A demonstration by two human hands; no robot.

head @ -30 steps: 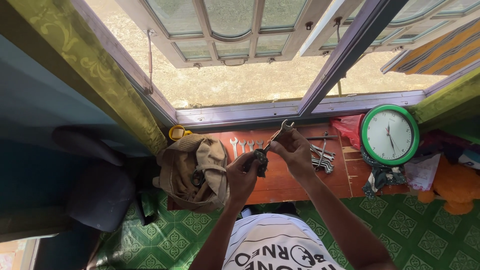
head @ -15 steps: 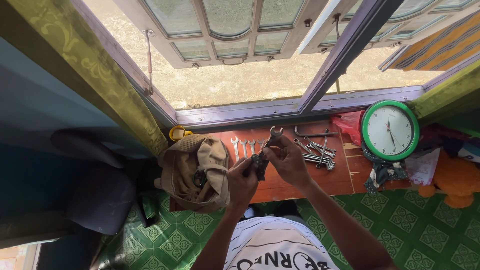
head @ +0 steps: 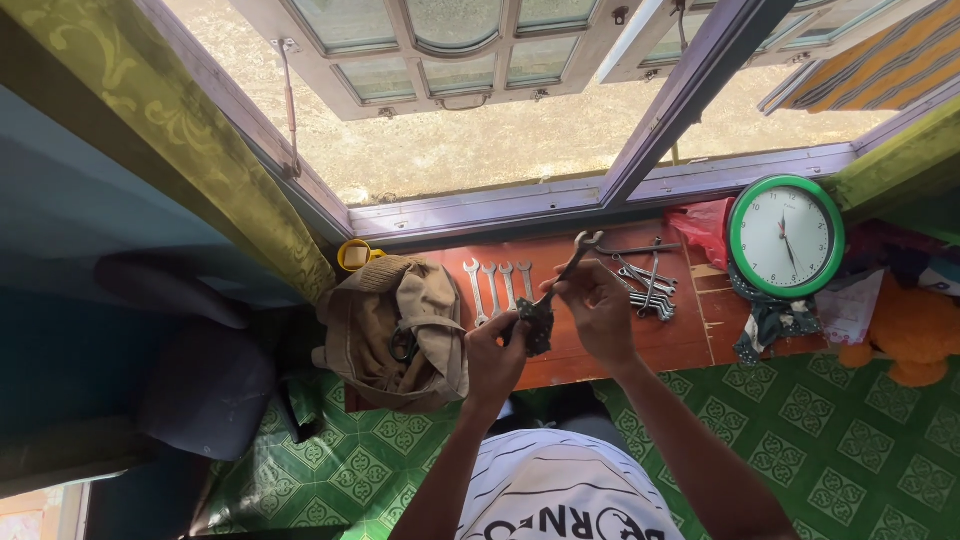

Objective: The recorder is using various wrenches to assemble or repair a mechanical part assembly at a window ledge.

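My left hand [head: 495,352] grips a small dark metal part [head: 535,322] over the front edge of a low reddish wooden table [head: 590,345]. My right hand [head: 598,305] holds a metal wrench [head: 568,268] whose lower end meets that part; its open jaw points up toward the window. Several wrenches [head: 497,287] lie in a row on the table just behind my left hand. A loose heap of more wrenches [head: 645,285] lies to the right of my right hand.
A tan canvas tool bag [head: 400,330] sits at the table's left end, a yellow roll [head: 355,255] behind it. A green-rimmed round clock [head: 786,237], a red bag [head: 705,225] and an orange soft toy [head: 915,335] stand at the right. Green patterned floor below, open window ahead.
Both hands have stayed over the table's front edge with the part. The wrench in my right hand has turned, its jaw now raised further up and to the right.
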